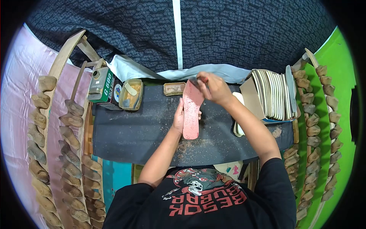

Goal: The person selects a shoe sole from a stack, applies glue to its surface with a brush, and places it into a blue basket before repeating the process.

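Observation:
My left hand (178, 117) is wrapped around a pink shoe sole (191, 124) from below, with fingertips showing at its right edge. The sole's surface is speckled, and its wide end points away from me. My right hand (215, 89) is closed on a small tool (203, 79) with a reddish-brown handle. Its dark working end meets the sole near the far end; the exact kind of tool is too small to make out. Reddish crumbs (187, 149) lie scattered on the dark tabletop (133, 133) below the sole.
A shallow tray (174, 89) sits behind the sole. To its left are a tub with a scoop (130, 100) and a green-and-gold can (101, 84). At right, a box (254, 95) holds striped soles (272, 93), with pale soles (239, 128) beside it. Racks of wooden shoe lasts (70, 154) flank the table.

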A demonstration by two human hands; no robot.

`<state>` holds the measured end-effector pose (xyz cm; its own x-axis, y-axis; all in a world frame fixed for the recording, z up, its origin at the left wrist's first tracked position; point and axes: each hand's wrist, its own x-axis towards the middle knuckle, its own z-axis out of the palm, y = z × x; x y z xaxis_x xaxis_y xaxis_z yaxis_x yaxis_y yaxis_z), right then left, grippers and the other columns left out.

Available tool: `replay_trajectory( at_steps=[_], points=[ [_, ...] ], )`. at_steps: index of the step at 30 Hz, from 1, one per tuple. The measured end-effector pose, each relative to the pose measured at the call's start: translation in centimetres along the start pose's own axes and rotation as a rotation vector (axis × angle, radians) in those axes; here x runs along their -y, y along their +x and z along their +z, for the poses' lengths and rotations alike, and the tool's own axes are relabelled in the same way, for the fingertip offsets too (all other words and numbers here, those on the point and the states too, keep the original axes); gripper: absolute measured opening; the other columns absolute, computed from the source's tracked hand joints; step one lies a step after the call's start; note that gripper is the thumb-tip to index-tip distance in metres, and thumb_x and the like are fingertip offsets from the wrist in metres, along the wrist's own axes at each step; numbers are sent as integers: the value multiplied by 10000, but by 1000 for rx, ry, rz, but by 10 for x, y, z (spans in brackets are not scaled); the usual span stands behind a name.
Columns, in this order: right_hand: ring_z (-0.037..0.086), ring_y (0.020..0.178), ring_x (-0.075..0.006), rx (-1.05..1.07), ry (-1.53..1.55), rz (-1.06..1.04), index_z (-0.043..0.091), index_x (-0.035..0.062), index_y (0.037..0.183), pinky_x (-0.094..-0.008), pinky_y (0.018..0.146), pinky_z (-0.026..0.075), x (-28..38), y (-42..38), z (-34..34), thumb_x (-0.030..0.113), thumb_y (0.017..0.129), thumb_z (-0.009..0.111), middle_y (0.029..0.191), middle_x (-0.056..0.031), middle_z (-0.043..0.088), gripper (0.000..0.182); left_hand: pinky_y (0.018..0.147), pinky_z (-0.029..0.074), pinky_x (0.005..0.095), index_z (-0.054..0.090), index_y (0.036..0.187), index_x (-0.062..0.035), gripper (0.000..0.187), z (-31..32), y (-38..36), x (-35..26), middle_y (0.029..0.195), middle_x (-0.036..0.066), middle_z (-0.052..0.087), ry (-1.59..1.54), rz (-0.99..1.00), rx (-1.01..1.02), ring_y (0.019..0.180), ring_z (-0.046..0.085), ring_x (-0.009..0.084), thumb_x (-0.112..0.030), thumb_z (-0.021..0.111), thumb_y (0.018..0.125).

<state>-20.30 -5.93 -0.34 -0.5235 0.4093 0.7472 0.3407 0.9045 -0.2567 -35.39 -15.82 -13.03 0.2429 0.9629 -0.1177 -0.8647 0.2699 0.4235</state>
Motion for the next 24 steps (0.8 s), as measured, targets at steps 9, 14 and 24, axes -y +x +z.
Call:
replay_trajectory(
  at_steps=[9, 14, 24],
  points=[
    [668, 643, -255, 177, 294, 16, 603, -9, 1035, -363, 612, 542, 52, -29, 5, 19, 890, 639, 806, -131, 656, 153, 747, 610, 424, 603, 1277, -85, 596, -8, 0, -11, 1138, 124, 700, -186, 11, -122, 876, 716, 287, -565, 347, 1034],
    [683, 706, -296, 26, 155, 9, 591, -25, 1056, -373, 661, 550, 14, -5, 4, 22, 913, 620, 853, -148, 670, 154, 665, 601, 405, 609, 1239, -56, 569, -9, -1, -3, 991, 140, 717, -96, -21, 59, 770, 716, 295, -511, 332, 1041],
    [657, 679, -321, 173, 244, -66, 599, 20, 969, -389, 627, 544, 50, -26, 10, 29, 847, 666, 807, -124, 643, 139, 760, 593, 426, 566, 1314, -64, 729, -13, -5, -13, 1121, 125, 702, -85, 15, -69, 958, 702, 269, -679, 359, 982]
  ],
)
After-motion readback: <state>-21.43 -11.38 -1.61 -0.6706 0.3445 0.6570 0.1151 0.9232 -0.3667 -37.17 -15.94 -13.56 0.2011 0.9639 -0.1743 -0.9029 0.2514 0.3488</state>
